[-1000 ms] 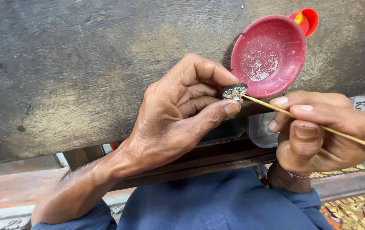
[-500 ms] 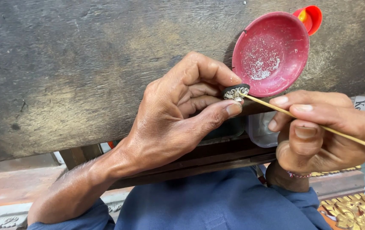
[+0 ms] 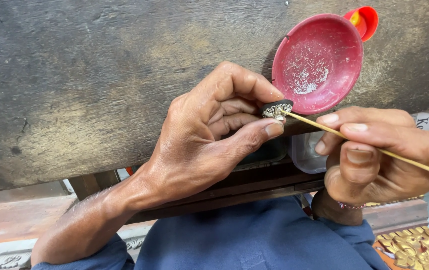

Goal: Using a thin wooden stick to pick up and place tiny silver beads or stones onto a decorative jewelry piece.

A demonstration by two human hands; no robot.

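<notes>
Blue cloth of my lap (image 3: 254, 245) sits closest, and just above it my two hands do the fine work. My right hand (image 3: 374, 155) pinches a thin wooden stick (image 3: 354, 140) between thumb and fingers, closed tight and low on the shaft so the tip stays steady; the stick's point touches the little piece. My left hand (image 3: 214, 135) is closed too, gripping a small dark round piece with silvery filigree (image 3: 277, 109) between thumb tip and forefinger, tilted up so the ornate face meets the stick. It is held in the air, just in front of the bench edge, right beside the dish. Both wrists hang near each other, close to my body, which keeps them from shaking.

Next out, the red plastic dish (image 3: 319, 60) rests on the worn grey wooden bench top (image 3: 99, 85), pale grains dusting its bowl, within easy reach of the stick. Behind it peeks a small red cap (image 3: 367, 20). Down at my right, gold embossed ornaments (image 3: 419, 250) lie near the floor.
</notes>
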